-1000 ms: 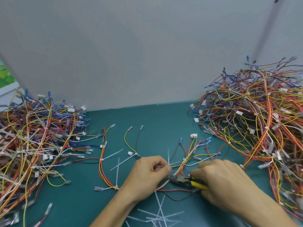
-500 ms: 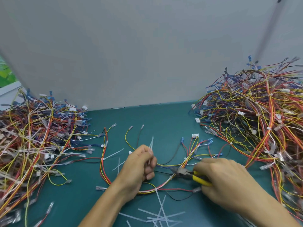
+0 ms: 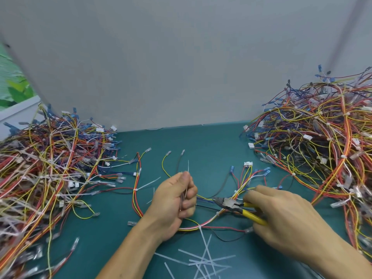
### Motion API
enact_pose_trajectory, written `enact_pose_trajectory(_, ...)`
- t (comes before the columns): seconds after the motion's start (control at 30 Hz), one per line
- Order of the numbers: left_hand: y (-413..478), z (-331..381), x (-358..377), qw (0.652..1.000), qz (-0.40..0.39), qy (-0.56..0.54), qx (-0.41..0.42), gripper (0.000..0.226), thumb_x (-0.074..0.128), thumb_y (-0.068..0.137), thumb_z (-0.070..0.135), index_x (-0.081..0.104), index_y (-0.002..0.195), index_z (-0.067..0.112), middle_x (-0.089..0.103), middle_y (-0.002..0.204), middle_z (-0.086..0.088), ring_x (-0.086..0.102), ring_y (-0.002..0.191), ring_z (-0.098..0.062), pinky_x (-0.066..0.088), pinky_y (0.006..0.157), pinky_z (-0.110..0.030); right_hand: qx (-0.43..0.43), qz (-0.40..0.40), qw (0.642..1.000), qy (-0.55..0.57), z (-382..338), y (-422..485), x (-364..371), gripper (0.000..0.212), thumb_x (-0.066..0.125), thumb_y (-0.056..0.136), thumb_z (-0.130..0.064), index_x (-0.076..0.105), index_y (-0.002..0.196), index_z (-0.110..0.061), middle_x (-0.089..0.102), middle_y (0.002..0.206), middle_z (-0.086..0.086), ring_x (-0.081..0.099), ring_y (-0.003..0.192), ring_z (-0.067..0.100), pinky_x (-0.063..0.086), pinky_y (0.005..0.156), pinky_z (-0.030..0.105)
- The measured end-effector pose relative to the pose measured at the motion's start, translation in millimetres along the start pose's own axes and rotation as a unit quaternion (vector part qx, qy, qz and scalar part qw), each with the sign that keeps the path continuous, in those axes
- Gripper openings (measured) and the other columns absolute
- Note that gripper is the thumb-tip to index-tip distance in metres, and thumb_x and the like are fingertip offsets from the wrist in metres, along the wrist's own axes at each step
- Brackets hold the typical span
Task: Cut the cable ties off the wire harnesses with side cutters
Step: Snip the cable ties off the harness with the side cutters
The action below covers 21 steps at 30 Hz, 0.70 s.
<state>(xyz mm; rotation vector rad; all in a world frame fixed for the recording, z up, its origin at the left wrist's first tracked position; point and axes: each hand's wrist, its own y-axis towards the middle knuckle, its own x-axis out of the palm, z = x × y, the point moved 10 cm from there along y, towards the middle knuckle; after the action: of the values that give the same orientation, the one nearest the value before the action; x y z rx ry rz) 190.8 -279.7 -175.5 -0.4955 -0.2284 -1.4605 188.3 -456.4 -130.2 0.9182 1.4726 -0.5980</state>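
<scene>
Wire harness (image 3: 209, 220) lies mid-table, between hands. Left hand (image 3: 175, 202) has lifted leftward off harness, fingers clamped on freed cable tie (image 3: 188, 168). Right hand (image 3: 285, 220) grips side cutters (image 3: 229, 203), nose on wires. One tie removed; uncut tie (image 3: 199, 227) still near.

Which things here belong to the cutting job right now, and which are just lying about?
In use: side cutters in right hand; harness between the hands; loose cable tie pinched in left hand.
Lying about: left wire pile; right wire pile; cut tie strips.
</scene>
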Motion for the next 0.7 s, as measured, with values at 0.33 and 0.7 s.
enact_pose_trajectory(0.33, -35, 39, -1, 0.913, -0.028, 0.380, 0.144, 0.012, 0.056, 0.071, 0.011, 0.056, 0.077, 0.022, 0.028, 0.052, 0.012, 0.022, 0.047, -0.007, 0.022, 0.045, -0.017, -0.077, 0.022, 0.996, -0.031, -32, -6, -8, 0.035, 0.069, 0.050, -0.032, 0.048, 0.077, -0.033, 0.047, 0.071, -0.016, 0.056, 0.056, 0.012, 0.021, 0.042, 0.020)
enact_pose_trajectory(0.7, -59, 10, 19, 0.701, -0.078, 0.651, 0.282, 0.026, 0.062, 0.082, 0.050, 0.063, 0.091, 0.025, 0.045, 0.071, 0.018, 0.041, 0.066, 0.006, 0.032, 0.062, -0.011, -0.049, -0.017, 0.997, -0.050, -32, -5, 0, 0.024, 0.069, 0.056, -0.034, 0.052, 0.073, -0.032, 0.045, 0.071, -0.014, 0.056, 0.058, 0.015, 0.020, 0.044, 0.023)
